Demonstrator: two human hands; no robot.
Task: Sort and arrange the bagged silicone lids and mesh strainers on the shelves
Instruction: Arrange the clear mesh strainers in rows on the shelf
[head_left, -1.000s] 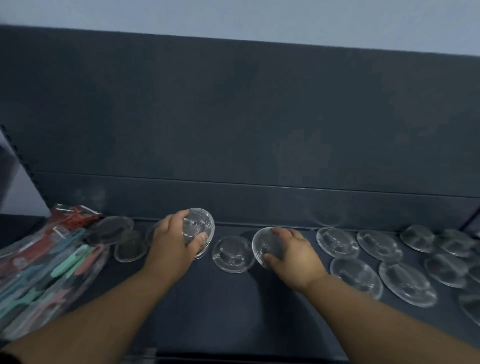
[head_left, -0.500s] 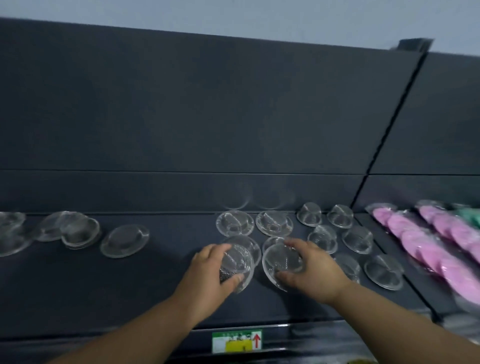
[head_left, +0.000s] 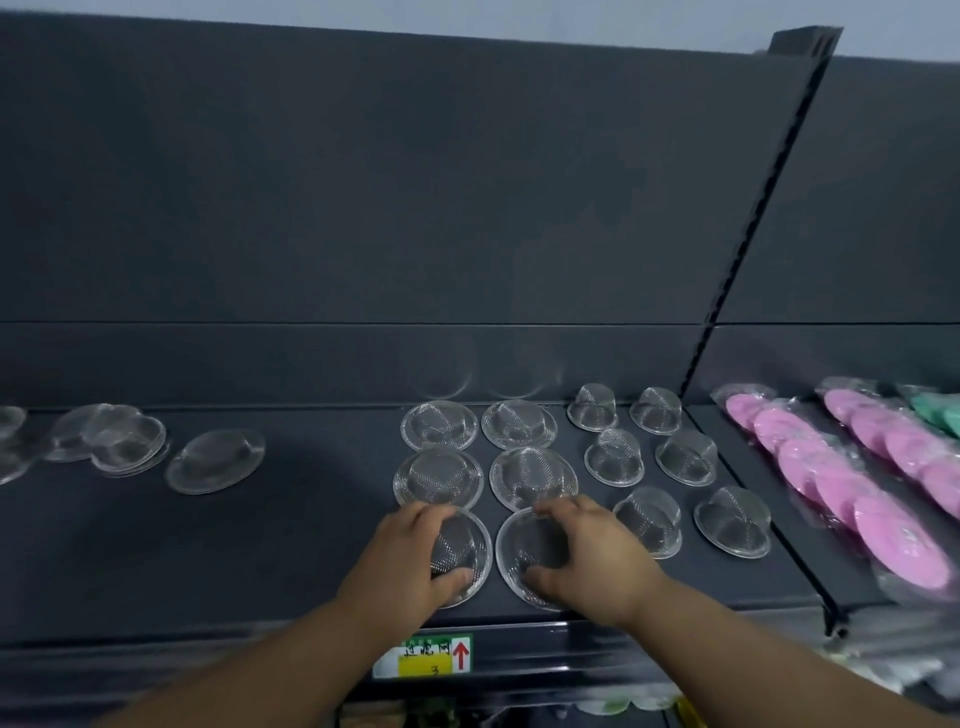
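My left hand grips a round mesh strainer that sits on the dark shelf near its front edge. Beside it, my right hand holds a second wide mesh strainer flat on the shelf. Behind them lie two rows of wide strainers, domes up. To the right stand several smaller domed strainers. Bagged pink silicone lids overlap in rows on the neighbouring shelf bay.
More loose strainers lie scattered on the shelf's left part. A green and yellow price label sits on the front rail. A slotted upright and a divider split the bays. Green bagged lids show at far right.
Both hands carried their strainers rightward from the scattered left group and lowered them onto the shelf in front of the wide-strainer rows. The view has swung right.
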